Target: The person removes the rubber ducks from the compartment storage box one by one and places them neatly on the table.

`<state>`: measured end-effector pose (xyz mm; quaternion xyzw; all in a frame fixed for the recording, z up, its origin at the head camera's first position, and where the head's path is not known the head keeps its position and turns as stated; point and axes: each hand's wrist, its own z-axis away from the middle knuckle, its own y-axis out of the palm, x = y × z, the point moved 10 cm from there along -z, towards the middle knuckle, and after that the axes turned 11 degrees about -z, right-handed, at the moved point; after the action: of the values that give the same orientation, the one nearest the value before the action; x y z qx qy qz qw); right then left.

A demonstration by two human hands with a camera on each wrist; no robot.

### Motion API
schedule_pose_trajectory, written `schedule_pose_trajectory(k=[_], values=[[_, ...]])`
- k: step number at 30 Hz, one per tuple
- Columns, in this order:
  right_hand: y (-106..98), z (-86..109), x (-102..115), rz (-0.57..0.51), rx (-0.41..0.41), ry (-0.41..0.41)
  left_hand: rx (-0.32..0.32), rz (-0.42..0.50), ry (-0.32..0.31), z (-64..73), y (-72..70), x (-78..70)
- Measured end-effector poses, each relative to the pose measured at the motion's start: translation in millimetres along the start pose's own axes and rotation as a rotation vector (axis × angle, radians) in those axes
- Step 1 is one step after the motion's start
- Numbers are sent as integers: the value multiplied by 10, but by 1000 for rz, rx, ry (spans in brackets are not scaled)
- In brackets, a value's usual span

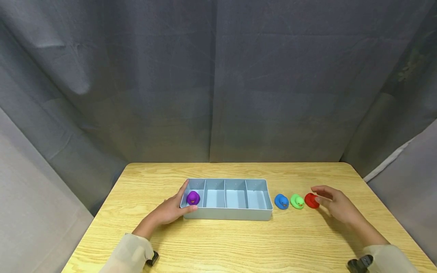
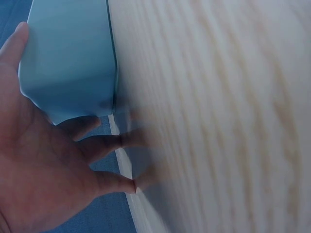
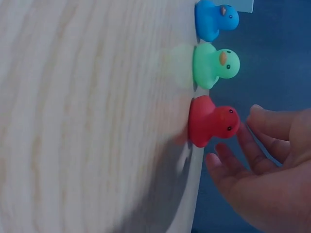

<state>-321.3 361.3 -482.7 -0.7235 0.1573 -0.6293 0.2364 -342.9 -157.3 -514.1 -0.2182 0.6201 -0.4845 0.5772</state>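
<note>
My left hand point(image 1: 170, 207) holds the left end of a pale blue tray point(image 1: 228, 214) with four compartments, its thumb along the front wall and index finger on the end rim. In the left wrist view, the other fingers point(image 2: 99, 147) spread down by the table. A purple rubber duck point(image 1: 193, 198) sits in the leftmost compartment. My right hand point(image 1: 338, 204) hovers at a red rubber duck point(image 3: 209, 121), thumb and fingers apart around its head side. Beside it in a row stand a green rubber duck point(image 3: 214, 65) and a blue rubber duck point(image 3: 211, 20).
The wooden table point(image 1: 225, 246) has its far edge against a grey curtain point(image 1: 211, 94). Light grey panels point(image 1: 30, 197) flank both sides. The duck row stands right of the tray.
</note>
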Motion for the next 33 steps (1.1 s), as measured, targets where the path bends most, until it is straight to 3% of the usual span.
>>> schedule_pose_trajectory(k=[10, 20, 33], values=[[-7, -17, 186, 5, -2, -10, -2, -4, 1, -15, 12, 14], [60, -25, 536, 16, -26, -61, 0, -5, -1, -5, 8, 20], [402, -81, 910, -47, 23, -67, -2, -13, 1, -13, 12, 24]])
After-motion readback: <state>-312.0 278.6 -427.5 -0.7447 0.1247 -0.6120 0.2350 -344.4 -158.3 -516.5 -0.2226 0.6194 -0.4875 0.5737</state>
